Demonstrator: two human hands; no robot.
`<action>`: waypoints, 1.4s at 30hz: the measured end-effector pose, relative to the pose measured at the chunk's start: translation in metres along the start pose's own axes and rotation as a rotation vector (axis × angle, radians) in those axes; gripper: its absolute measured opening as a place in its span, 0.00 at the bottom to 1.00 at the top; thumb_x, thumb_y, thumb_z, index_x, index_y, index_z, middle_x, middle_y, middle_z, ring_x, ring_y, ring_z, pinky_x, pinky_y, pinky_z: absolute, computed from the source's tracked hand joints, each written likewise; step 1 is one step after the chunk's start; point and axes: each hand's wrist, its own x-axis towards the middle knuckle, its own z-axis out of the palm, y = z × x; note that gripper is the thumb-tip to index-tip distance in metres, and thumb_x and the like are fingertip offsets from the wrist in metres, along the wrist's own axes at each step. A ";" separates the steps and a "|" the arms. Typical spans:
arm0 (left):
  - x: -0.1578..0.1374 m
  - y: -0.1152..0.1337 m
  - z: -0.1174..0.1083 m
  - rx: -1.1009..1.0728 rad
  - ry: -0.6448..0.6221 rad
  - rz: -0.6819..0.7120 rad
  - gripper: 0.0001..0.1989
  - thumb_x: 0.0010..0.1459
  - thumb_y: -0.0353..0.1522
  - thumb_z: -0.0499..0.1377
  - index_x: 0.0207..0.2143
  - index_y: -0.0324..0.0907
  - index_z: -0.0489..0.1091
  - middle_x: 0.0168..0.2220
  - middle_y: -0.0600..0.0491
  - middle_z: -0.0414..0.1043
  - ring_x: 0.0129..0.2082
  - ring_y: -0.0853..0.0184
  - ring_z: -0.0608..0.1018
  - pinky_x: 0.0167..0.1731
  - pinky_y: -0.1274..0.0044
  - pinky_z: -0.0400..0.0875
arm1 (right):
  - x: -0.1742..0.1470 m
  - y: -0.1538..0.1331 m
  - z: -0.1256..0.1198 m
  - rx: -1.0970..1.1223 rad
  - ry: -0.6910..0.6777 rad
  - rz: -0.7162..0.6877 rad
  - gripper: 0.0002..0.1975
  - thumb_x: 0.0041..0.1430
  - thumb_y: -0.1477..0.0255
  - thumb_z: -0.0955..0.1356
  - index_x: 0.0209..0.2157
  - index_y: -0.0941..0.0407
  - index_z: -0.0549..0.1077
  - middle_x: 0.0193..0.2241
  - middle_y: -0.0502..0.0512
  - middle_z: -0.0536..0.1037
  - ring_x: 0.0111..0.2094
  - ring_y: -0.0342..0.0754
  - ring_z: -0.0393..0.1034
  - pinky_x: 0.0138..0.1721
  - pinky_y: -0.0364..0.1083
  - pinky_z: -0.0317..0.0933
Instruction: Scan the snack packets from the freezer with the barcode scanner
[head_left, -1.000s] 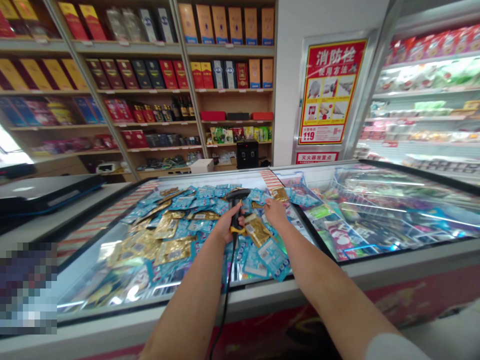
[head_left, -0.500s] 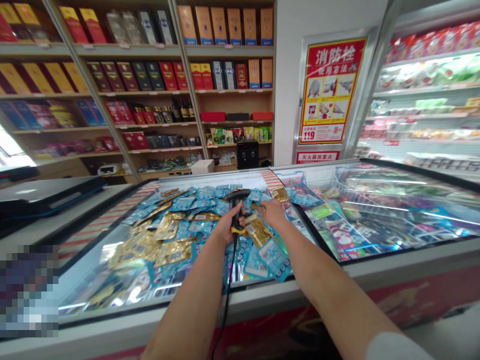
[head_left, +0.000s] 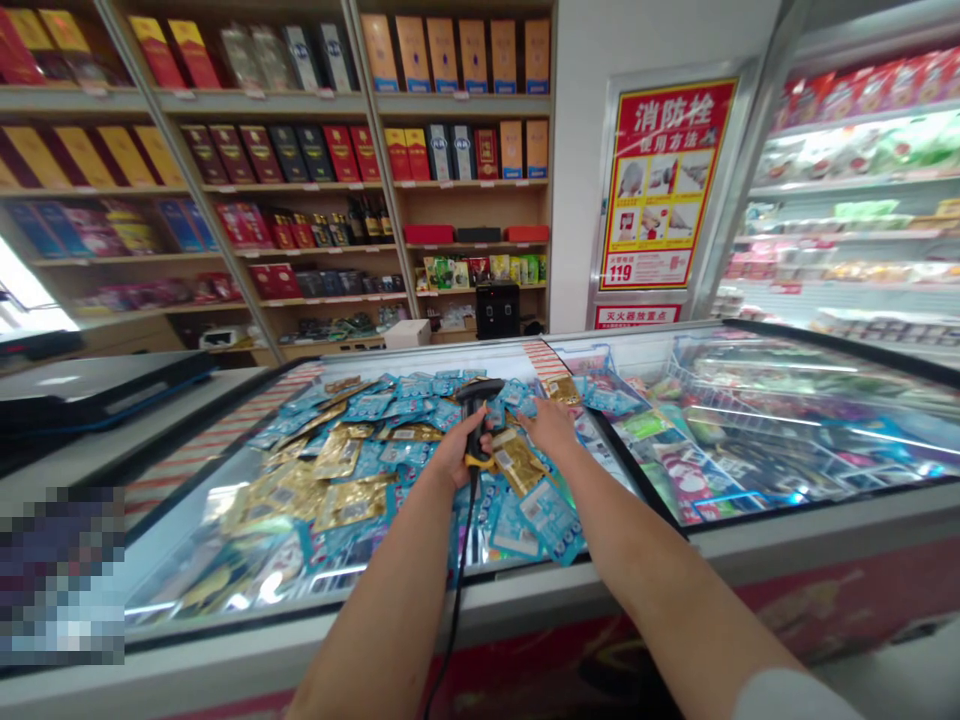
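My left hand [head_left: 455, 455] is wrapped round the handle of a black and yellow barcode scanner [head_left: 475, 425]. Its head points away from me, and a black cable runs down from the handle. To the right, my right hand [head_left: 553, 428] is low over the heap, its fingers closed at the edge of a blue packet [head_left: 527, 406]; the fingertips are partly hidden. Blue packets and gold packets lie heaped on the glass lid around both hands. A gold packet [head_left: 519, 462] rests between my forearms, with another blue packet [head_left: 553, 520] just below it.
The packets lie on a chest freezer [head_left: 525, 590] with glass lids and a dark dividing frame [head_left: 637, 465]. Frozen goods show under the right lid. A flat black device [head_left: 97, 385] stands at left. Behind are shelves [head_left: 472, 185] of boxes, a red poster [head_left: 667, 180] and a lit refrigerated display [head_left: 862, 185].
The fingers of my right hand have shifted slightly, and a blue packet edge now shows at them. My left hand keeps the scanner in nearly the same place. The view has moved very little.
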 end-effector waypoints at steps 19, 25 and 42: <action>-0.001 0.000 0.001 -0.001 -0.010 0.014 0.10 0.52 0.33 0.62 0.34 0.38 0.66 0.21 0.57 0.65 0.13 0.78 0.65 0.12 0.85 0.61 | 0.000 -0.003 -0.003 -0.018 0.029 0.026 0.26 0.55 0.51 0.61 0.40 0.58 0.74 0.49 0.66 0.69 0.54 0.61 0.57 0.53 0.60 0.47; 0.000 0.000 0.000 -0.004 -0.013 0.034 0.09 0.52 0.32 0.61 0.36 0.39 0.66 0.23 0.57 0.65 0.14 0.78 0.65 0.12 0.85 0.61 | 0.001 -0.004 -0.008 0.030 -0.024 0.022 0.23 0.52 0.52 0.64 0.39 0.55 0.73 0.45 0.61 0.73 0.52 0.59 0.60 0.52 0.59 0.48; 0.002 -0.001 -0.002 0.001 -0.008 0.013 0.09 0.54 0.33 0.60 0.35 0.38 0.66 0.21 0.57 0.64 0.13 0.77 0.65 0.12 0.85 0.63 | 0.001 0.000 -0.008 0.053 -0.097 -0.048 0.22 0.46 0.55 0.69 0.42 0.51 0.71 0.43 0.56 0.73 0.49 0.57 0.64 0.48 0.56 0.53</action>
